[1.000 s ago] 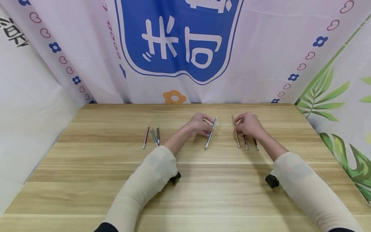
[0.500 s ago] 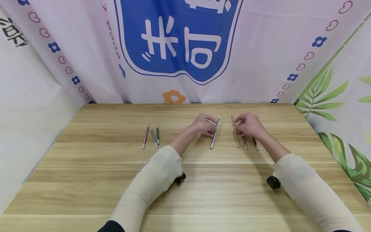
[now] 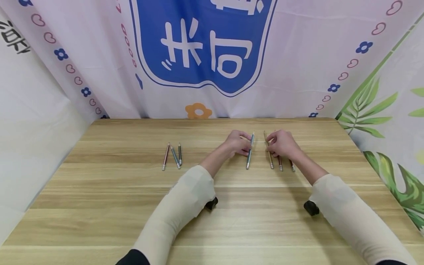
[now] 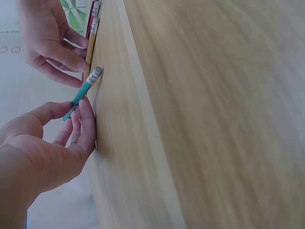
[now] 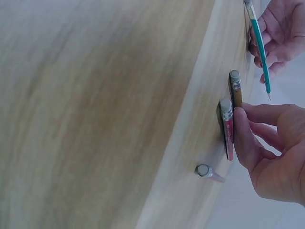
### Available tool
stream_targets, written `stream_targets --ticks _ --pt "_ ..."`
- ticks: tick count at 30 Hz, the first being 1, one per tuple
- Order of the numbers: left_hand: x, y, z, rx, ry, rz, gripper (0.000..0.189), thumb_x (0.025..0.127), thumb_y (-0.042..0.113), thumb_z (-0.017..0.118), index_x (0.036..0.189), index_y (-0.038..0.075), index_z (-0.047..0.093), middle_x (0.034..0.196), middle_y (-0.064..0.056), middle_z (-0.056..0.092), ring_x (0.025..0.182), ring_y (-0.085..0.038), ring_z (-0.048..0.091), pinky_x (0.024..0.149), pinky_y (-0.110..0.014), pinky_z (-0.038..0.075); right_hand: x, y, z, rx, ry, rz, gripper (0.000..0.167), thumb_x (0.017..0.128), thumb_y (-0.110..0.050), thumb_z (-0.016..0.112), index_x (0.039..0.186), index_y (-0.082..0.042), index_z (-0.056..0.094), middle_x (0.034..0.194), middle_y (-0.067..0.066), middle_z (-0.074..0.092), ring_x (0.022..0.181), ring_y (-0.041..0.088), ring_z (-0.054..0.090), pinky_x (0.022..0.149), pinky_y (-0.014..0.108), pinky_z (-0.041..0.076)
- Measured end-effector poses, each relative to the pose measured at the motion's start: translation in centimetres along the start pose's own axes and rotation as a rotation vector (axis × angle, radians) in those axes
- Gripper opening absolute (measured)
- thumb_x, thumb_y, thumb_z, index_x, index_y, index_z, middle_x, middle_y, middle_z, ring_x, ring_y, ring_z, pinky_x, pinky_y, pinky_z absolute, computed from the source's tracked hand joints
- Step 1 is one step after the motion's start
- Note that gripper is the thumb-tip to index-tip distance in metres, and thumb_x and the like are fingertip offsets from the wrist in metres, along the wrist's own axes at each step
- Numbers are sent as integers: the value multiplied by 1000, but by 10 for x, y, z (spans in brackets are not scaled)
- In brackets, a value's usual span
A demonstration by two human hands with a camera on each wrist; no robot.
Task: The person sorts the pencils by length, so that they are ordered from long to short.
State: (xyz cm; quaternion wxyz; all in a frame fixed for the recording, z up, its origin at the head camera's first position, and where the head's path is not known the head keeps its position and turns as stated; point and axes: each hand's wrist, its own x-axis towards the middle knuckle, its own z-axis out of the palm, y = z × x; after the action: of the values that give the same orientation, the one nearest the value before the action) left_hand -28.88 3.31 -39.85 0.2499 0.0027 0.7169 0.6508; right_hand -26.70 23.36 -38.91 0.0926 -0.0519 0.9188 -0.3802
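In the head view, my left hand pinches a teal pencil by its middle, eraser end toward me. The left wrist view shows that pencil between thumb and fingertips, just above the wood. A short gap to the right, my right hand has thumb and fingertip on a yellow pencil; in the right wrist view the yellow pencil lies between them. Two red pencils, one nearer and one farther right, lie partly hidden beneath the right hand.
On the left of the wooden table lie a red pencil, a teal pencil and a dark pencil, the latter two converging at their eraser ends. A printed curtain hangs along the table's back edge.
My left hand has carried the teal pencil to the right, closer to the yellow one, and the pencil stands a little straighter. The right hand has barely moved.
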Motion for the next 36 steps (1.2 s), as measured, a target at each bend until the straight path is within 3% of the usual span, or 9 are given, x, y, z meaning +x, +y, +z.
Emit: stream_targets --ticks 4,16,25,31,36 --pt "3 0 4 -23 15 6 37 89 -18 63 124 -8 61 73 -9 60 63 -18 60 60 -26 63 0 0 -1 12 2 24 37 88 7 74 123 14 64 96 22 69 60 11 68 58 25 64" --pt "8 1 15 -64 52 12 31 89 -18 63 118 -8 63 71 -10 60 61 -18 61 56 -25 62 2 -1 0 6 3 41 36 89 6 74 123 13 65 92 20 72 58 10 68 58 24 63" --pt "9 3 27 -57 136 24 29 88 -18 64 115 -6 64 68 -8 58 59 -17 58 61 -29 63 0 -4 -1 12 -5 47 38 89 7 74 125 13 64 94 22 72 60 10 68 59 25 64" --pt "7 6 37 -3 206 18 29 88 -18 65 114 -6 66 70 -8 60 59 -16 58 72 -35 66 -1 -4 0 25 -7 45 38 87 8 74 123 15 64 92 23 73 60 11 69 59 26 65" --pt "8 9 42 96 251 6 28 86 -18 65 112 -6 67 75 -8 60 58 -14 57 63 -28 65 0 -4 0 18 -7 50 38 87 8 73 123 14 64 91 21 72 60 11 68 59 26 65"
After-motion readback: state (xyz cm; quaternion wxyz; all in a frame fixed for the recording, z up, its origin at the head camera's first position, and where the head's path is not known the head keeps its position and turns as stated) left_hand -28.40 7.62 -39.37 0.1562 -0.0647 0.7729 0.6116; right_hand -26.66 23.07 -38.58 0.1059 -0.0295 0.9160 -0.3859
